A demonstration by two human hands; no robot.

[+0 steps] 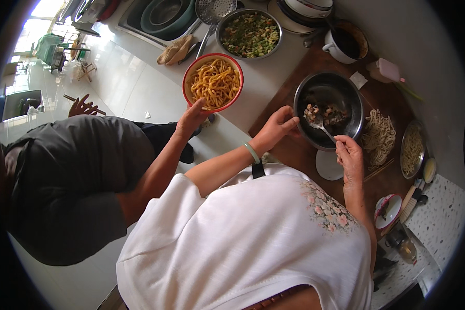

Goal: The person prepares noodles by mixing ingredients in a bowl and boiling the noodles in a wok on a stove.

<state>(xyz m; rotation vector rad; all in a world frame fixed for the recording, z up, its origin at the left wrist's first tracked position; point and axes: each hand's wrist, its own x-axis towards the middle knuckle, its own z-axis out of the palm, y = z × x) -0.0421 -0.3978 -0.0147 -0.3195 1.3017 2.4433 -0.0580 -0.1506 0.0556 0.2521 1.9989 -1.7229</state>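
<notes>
My left hand [281,124], with a pale green bangle at the wrist, grips the left rim of a deep metal bowl [352,99]. Its fingertips are partly hidden beside the bowl wall. Between the fingers of my right hand [348,151] is the handle of a metal spoon [327,133]. The spoon's head is inside the bowl and carries a chunky minced mixture [313,111]. More of this mixture [334,115] lies at the bottom of the bowl. The bowl rests on a brown wooden board [283,147].
At left, a person in dark clothes holds a red-rimmed bowl [185,87] of sauced noodles [216,83] and chopsticks [100,112]. Behind stands a basin of chopped vegetables [250,34]. Plain noodles [378,137], a white enamel pot [343,57] and a small bowl [391,213] lie around the board.
</notes>
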